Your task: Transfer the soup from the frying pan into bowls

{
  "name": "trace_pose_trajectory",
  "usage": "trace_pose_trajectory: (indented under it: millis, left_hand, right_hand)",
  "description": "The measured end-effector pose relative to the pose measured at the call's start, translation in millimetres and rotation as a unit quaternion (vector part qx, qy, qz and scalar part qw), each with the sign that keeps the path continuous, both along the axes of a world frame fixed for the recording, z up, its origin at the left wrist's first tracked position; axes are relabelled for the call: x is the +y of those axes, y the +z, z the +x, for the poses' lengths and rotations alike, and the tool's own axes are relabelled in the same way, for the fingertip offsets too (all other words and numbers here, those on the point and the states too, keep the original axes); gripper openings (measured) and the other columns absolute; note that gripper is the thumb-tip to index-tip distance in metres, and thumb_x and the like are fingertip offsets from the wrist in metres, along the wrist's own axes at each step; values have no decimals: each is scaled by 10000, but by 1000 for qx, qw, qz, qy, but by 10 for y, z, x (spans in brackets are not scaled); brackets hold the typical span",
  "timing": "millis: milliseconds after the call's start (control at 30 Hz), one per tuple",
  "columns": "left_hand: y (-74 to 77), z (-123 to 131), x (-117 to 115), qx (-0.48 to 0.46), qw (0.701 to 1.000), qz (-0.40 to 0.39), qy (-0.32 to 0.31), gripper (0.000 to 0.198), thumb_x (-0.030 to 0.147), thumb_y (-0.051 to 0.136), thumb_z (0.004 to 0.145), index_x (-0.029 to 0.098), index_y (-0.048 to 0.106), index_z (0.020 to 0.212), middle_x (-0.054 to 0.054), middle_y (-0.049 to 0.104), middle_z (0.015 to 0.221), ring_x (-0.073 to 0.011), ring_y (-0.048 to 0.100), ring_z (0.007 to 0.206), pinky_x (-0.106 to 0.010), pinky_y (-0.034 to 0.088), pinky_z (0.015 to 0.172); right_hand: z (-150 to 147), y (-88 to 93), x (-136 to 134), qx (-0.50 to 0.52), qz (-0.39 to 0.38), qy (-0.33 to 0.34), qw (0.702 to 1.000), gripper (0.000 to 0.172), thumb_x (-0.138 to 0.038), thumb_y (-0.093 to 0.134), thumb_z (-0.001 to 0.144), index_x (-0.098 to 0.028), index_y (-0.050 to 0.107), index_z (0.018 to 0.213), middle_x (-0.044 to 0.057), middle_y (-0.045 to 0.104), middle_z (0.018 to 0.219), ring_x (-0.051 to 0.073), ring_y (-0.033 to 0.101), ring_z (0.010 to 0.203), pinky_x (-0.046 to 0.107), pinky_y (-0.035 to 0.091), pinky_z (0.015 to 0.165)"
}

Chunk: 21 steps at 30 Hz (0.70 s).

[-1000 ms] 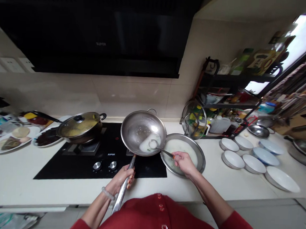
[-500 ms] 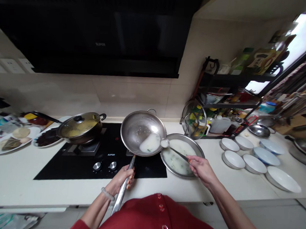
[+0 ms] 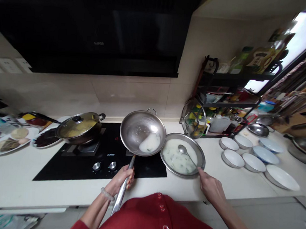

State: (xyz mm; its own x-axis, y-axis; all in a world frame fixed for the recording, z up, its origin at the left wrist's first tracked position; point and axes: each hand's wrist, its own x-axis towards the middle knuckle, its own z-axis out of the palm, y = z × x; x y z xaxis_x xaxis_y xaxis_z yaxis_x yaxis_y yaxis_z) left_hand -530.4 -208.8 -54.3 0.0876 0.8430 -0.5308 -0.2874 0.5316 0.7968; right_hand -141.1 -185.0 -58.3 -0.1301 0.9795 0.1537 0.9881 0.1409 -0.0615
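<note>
My left hand (image 3: 123, 179) is wrapped round the long metal handle of a wok (image 3: 133, 129), which tilts toward the right above the stove. A small pool of white soup (image 3: 150, 143) with green bits lies in the wok's lower right. Touching or nearly touching that side is a wide steel basin (image 3: 201, 153) of the same white, thick-looking liquid with green pieces. My right hand (image 3: 211, 185) grips the end of a metal ladle (image 3: 182, 149), whose bowl is over the middle of the basin, at the liquid's surface.
Several white bowls (image 3: 254, 163) stand on the counter at right. A lidded pan (image 3: 79, 125) sits on the left burner of the black stove (image 3: 61, 167). Plates of food (image 3: 46, 137) are further left. Behind the basin, a glass lid (image 3: 193, 118) leans against a rack of bottles (image 3: 228, 105).
My right hand has drawn the ladle away from the wok's rim, rightward and toward me, so its bowl is now over the basin. The left hand and wok have stayed in place.
</note>
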Motion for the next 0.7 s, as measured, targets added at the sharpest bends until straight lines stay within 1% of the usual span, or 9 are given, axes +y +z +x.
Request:
trace_pose_trajectory:
  millis: [67,167,267,333,433,567,633,700]
  left_hand:
    - [0,0,0,1,1000,1,-1,274,248,623,586,224,386,722,103,413,452,-38,308,331,-154,275,298]
    - [-6,-3,1,1,1000,1,-1,272,248,618,583,224,383,717,101,418,459,-35,305,330,-151,270,294]
    - [-21,-9,5,1,1000,2,-2,271,238,612,576,225,380,714,102,420,458,-34,301,329,-149,266,291]
    - [-32,-12,9,-2,1000,3,-1,271,237,610,573,226,380,716,103,418,454,-36,302,329,-149,263,290]
    - [-39,-12,12,-7,1000,4,1,283,239,618,569,228,379,720,105,419,460,-37,302,328,-151,263,290]
    - [-34,-10,11,-7,1000,-2,6,293,240,629,571,227,385,733,105,418,463,-42,311,331,-152,264,288]
    - [-28,-8,10,-5,1000,-3,8,288,238,626,574,226,388,737,104,418,462,-44,316,333,-152,264,288]
    - [-20,-3,7,-5,1000,-4,8,288,233,623,572,226,389,739,104,419,463,-44,315,332,-153,267,288]
  right_hand:
    - [-61,51,19,15,27,15,999,408,-124,400,854,-148,641,1183,124,752,932,224,702,645,292,484,554]
    - [-247,206,112,115,50,53,991,400,-215,364,907,-125,636,1187,130,746,990,232,721,762,313,538,666]
    - [-530,372,220,193,31,97,976,402,-240,362,909,-138,653,1168,115,732,1061,233,707,925,319,541,797]
    - [-731,456,285,207,-6,117,971,405,-229,365,902,-138,656,1169,116,736,1045,236,700,946,325,530,823]
    - [-981,540,374,190,-63,135,970,405,-198,370,900,-131,643,1191,126,745,979,238,700,920,319,504,826]
    - [-1173,596,483,154,-106,136,973,353,-181,431,886,-168,658,1157,105,745,872,219,693,839,272,461,767]
    - [-1226,598,533,165,-124,127,970,314,-175,467,865,-179,680,1096,92,735,819,209,680,790,258,441,724]
    - [-1264,581,582,214,-141,118,959,277,-160,481,842,-180,698,1014,73,716,755,193,657,737,248,424,685]
